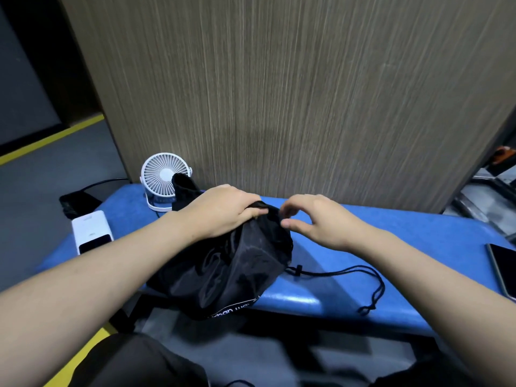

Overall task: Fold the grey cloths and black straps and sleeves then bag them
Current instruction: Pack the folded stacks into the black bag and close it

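Black bag (223,269) sat on the blue worktop (349,247), mouth away from the person; left hand (223,213) gripped its rim, right hand (310,219), loosely curled and holding nothing, hovered just beside the opening

Wood-grain wall (293,93) behind blue bench (391,233).

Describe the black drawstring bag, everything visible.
The black drawstring bag is thin, slightly shiny fabric, bulging and creased. It lies on the blue bench, its lower end overhanging the near edge, where a strip with white lettering shows. The left hand grips the bunched mouth at the top; the right hand is beside the mouth, fingers curled, contact unclear. A black cord with a toggle trails out to the right across the bench.
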Demonstrator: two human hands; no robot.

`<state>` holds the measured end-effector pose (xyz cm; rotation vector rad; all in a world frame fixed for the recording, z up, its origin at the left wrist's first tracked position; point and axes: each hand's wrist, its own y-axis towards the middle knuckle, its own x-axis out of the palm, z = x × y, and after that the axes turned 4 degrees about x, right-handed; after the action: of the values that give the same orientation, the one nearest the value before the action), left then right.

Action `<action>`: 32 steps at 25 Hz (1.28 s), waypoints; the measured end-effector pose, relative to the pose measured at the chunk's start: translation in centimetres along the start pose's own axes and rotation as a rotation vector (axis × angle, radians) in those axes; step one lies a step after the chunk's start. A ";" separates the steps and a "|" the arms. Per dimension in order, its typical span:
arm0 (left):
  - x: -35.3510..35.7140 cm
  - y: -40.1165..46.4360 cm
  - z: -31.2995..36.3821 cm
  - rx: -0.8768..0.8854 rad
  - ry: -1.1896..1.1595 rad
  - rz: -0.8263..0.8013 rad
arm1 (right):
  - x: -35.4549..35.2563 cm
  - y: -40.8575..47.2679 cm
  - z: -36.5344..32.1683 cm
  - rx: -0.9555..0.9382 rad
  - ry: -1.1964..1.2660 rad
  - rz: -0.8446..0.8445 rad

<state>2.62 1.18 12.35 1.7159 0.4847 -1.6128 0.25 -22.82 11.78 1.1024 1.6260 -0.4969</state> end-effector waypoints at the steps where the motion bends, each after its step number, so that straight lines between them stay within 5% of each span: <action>1: 0.1 0.0 0.0 0.000 0.014 0.012 | 0.2 0.4 -0.8 -0.005 0.043 -0.003; 8: -0.2 -0.3 -0.6 -0.019 0.029 0.019 | 1.7 2.7 -3.5 0.115 0.402 0.015; 18: 0.2 -1.1 -2.4 0.163 0.169 0.022 | 0.3 1.8 -1.5 0.031 -0.145 0.069; 25: 0.1 -2.9 -6.9 0.152 0.155 0.065 | -2.4 -1.2 3.9 0.134 -0.195 0.167; 32: 0.4 -1.7 -5.4 0.040 0.265 -0.067 | -1.6 -3.0 8.5 0.290 -0.232 0.161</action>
<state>5.26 6.13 11.33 1.9744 0.6469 -1.4548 2.21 -31.44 9.61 1.3243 1.2781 -0.7408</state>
